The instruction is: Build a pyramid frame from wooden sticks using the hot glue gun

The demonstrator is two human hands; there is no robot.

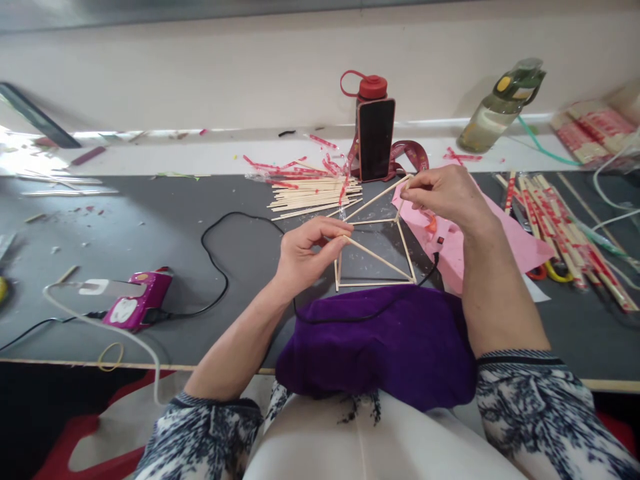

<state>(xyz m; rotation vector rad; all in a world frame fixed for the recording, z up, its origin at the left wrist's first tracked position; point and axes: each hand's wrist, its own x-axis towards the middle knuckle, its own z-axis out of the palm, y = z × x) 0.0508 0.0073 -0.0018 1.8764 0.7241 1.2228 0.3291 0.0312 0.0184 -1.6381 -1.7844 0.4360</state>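
Note:
A frame of thin wooden sticks [377, 285] stands on the grey table in front of me, joined at its corners. My left hand [313, 253] is closed in a pinch on the near end of a slanting wooden stick [380, 257], which runs down to the frame's near right corner. At the frame's upper right, my right hand [445, 193] pinches a short stick end beside another slanting stick [377, 199]. Its fingertips partly hide the joint there. Under the right wrist lies a pink corded tool with an orange part [434, 230], resembling a glue gun.
Loose sticks [310, 197] and torn red wrappers lie behind the frame. A phone [376, 140] leans on a red-capped bottle [373, 87]. Wrapped chopsticks [560, 220], scissors [557, 272] and pink paper [505, 233] are right. A black cord [225, 267] reaches a magenta box [140, 300]; purple cloth [375, 353] lies near me.

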